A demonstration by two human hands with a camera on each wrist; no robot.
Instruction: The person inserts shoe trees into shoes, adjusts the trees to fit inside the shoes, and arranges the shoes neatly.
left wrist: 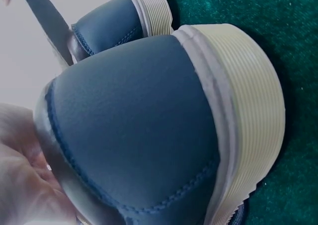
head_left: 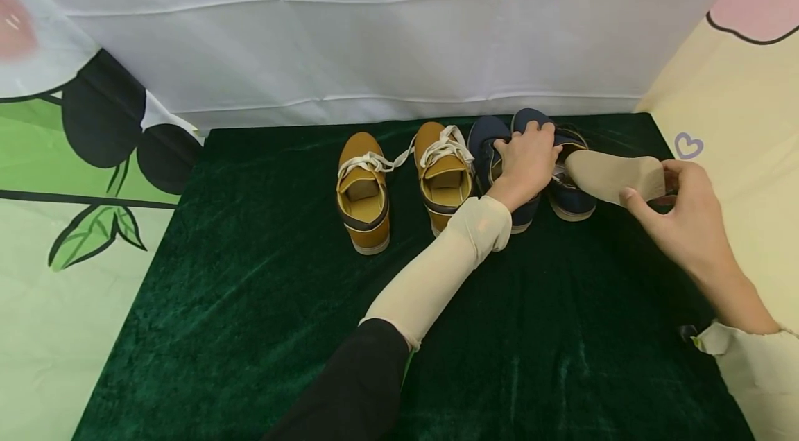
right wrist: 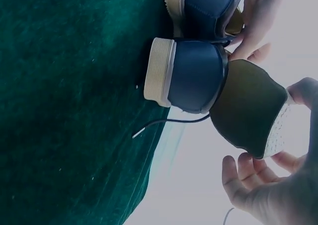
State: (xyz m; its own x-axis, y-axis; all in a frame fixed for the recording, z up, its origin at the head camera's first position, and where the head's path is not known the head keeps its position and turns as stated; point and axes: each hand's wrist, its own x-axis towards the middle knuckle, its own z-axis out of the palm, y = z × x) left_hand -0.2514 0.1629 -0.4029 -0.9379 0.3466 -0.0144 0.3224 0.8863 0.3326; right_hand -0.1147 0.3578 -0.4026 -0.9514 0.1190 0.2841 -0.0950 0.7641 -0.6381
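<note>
My right hand [head_left: 686, 215] pinches a beige insole [head_left: 612, 172] by its broad end, thumb on one side and fingers on the other. The insole's narrower end is at the opening of the right navy shoe [head_left: 573, 202]. In the right wrist view, the insole [right wrist: 248, 106] slants at the shoe's collar. My left hand [head_left: 527, 160] lies over the navy pair and grips the right shoe near its tongue; its fingertips are partly hidden. Beside it, the left navy shoe [head_left: 485, 132] is partly covered by my forearm. The left wrist view shows a navy heel [left wrist: 134, 130] close up.
Two tan shoes, the left one [head_left: 364, 233] and the right one [head_left: 431, 139], stand left of the navy pair, white laces strung between them. Dark green velvet cloth [head_left: 250, 274] covers the table. A white fabric wall [head_left: 399, 46] rises behind. A dark lace [right wrist: 171, 121] trails from the right navy shoe.
</note>
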